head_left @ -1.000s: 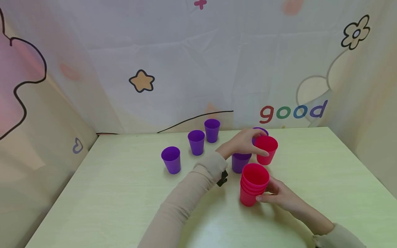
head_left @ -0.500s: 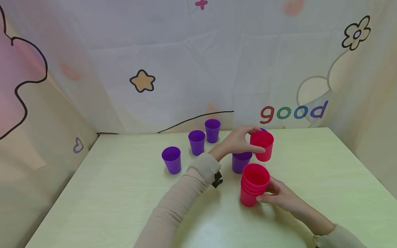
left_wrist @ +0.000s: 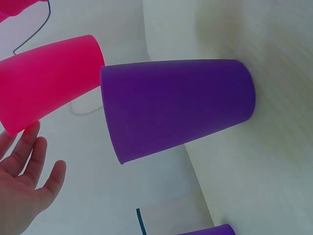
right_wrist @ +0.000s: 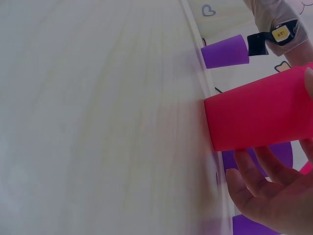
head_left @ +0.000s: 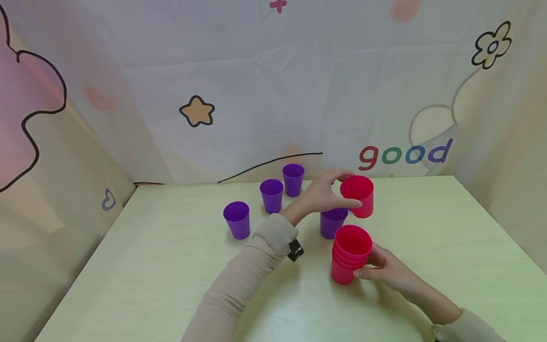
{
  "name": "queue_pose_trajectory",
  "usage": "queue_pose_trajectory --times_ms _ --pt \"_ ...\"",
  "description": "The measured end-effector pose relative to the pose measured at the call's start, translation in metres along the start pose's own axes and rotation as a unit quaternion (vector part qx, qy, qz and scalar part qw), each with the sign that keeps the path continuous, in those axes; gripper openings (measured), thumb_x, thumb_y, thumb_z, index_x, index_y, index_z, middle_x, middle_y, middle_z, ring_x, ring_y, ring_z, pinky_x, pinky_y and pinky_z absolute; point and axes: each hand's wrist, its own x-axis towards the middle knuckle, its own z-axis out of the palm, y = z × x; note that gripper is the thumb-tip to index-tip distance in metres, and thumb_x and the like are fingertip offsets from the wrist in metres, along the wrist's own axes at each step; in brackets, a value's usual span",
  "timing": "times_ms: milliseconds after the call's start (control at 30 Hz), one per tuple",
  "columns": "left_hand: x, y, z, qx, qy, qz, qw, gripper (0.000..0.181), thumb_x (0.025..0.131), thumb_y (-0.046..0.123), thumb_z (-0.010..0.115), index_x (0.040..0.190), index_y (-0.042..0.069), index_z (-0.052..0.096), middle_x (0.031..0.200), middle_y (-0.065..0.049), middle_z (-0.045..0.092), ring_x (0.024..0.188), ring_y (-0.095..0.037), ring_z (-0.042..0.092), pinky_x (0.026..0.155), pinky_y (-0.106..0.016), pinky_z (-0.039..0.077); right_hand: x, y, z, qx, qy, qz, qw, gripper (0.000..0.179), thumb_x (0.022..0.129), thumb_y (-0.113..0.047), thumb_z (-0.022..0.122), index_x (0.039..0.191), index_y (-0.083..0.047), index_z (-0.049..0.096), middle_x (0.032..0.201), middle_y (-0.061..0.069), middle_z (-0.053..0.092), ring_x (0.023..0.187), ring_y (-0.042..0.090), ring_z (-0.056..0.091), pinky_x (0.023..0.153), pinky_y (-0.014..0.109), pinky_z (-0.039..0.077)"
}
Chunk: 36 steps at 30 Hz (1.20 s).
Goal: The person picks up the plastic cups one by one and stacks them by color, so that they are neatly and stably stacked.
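My left hand (head_left: 325, 192) holds a single red cup (head_left: 361, 202) between thumb and fingers, mouth up. That cup hangs above the table, over the right-hand purple cups. Below it stands an upright purple cup (head_left: 332, 225); another purple one behind is almost wholly hidden. In the left wrist view the fingers touch the red cup (left_wrist: 49, 85), beside a large purple cup (left_wrist: 176, 107). My right hand (head_left: 386, 270) grips a stack of several nested red cups (head_left: 344, 270) from the right side. In the right wrist view the stack (right_wrist: 259, 115) stands on the table.
Three more purple cups stand upright at the back left: a near one (head_left: 237, 221), a middle one (head_left: 271, 197) and a far one (head_left: 293, 180). A printed cloth (head_left: 256, 118) rises behind the pale table (head_left: 149, 275).
My left hand has moved up and to the left with the single red cup, which now covers most of the back-right purple cup. The right hand and the stack have stayed in place.
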Motion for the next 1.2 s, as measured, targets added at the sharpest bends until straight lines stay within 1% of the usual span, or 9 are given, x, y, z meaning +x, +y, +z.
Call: queue_pose_trajectory --times_ms 100,267,467,633,867,967,1200 --pt "-0.003 0.000 -0.002 -0.008 0.010 -0.004 0.9999 0.065 0.071 0.035 0.076 0.128 0.016 0.050 0.117 0.004 0.055 0.106 -0.010 0.047 0.083 -0.028 0.044 0.000 0.000 0.000 -0.003 0.003 0.003 1.0000 0.061 0.082 -0.012 0.066 0.133 0.002 0.037 0.116 0.017 0.052 0.105 0.034 0.050 0.084 0.040 0.042" --pt "-0.008 0.000 -0.005 -0.027 0.024 -0.011 0.9993 0.067 0.071 0.036 0.076 0.129 0.017 0.049 0.120 0.005 0.054 0.108 -0.010 0.046 0.087 -0.032 0.042 0.000 0.000 0.000 -0.005 0.003 0.002 1.0000 0.061 0.082 -0.012 0.066 0.133 0.003 0.036 0.116 0.019 0.052 0.104 0.034 0.050 0.084 0.040 0.042" --pt "-0.012 0.000 -0.011 -0.049 0.047 0.004 0.9977 0.065 0.072 0.034 0.076 0.128 0.014 0.050 0.119 0.004 0.055 0.106 -0.009 0.048 0.087 -0.030 0.042 0.000 0.000 0.000 -0.004 0.001 0.006 1.0000 0.062 0.082 -0.013 0.066 0.134 0.003 0.036 0.118 0.020 0.051 0.105 0.035 0.050 0.084 0.040 0.042" --pt "-0.015 0.004 -0.019 -0.060 0.068 0.011 0.9958 0.064 0.072 0.031 0.076 0.128 0.012 0.050 0.121 0.001 0.055 0.107 -0.009 0.049 0.086 -0.026 0.042 0.000 -0.001 0.000 -0.002 0.001 0.012 0.9999 0.063 0.081 -0.013 0.067 0.134 0.003 0.035 0.119 0.022 0.050 0.106 0.035 0.050 0.084 0.039 0.043" --pt "-0.022 0.008 -0.030 -0.077 0.088 0.023 0.9929 0.062 0.073 0.027 0.076 0.126 0.011 0.051 0.121 0.002 0.056 0.106 -0.009 0.049 0.086 -0.026 0.041 0.000 -0.002 0.000 -0.004 0.003 0.011 0.9999 0.062 0.081 -0.013 0.067 0.133 0.003 0.036 0.117 0.019 0.052 0.105 0.034 0.050 0.084 0.039 0.042" --pt "-0.025 0.009 -0.032 -0.083 0.096 0.021 0.9917 0.061 0.073 0.027 0.077 0.126 0.013 0.051 0.120 0.003 0.056 0.105 -0.008 0.049 0.086 -0.026 0.041 0.000 -0.002 0.000 -0.002 0.003 0.011 0.9999 0.063 0.081 -0.013 0.066 0.133 0.003 0.036 0.117 0.018 0.052 0.105 0.034 0.050 0.084 0.039 0.042" --pt "-0.034 0.013 -0.034 -0.096 0.110 0.015 0.9892 0.061 0.073 0.026 0.076 0.127 0.015 0.051 0.121 0.004 0.055 0.106 -0.013 0.049 0.084 -0.028 0.043 0.000 -0.001 -0.001 0.001 0.002 0.011 0.9999 0.063 0.081 -0.013 0.066 0.134 0.003 0.035 0.118 0.020 0.052 0.106 0.035 0.050 0.084 0.039 0.043"
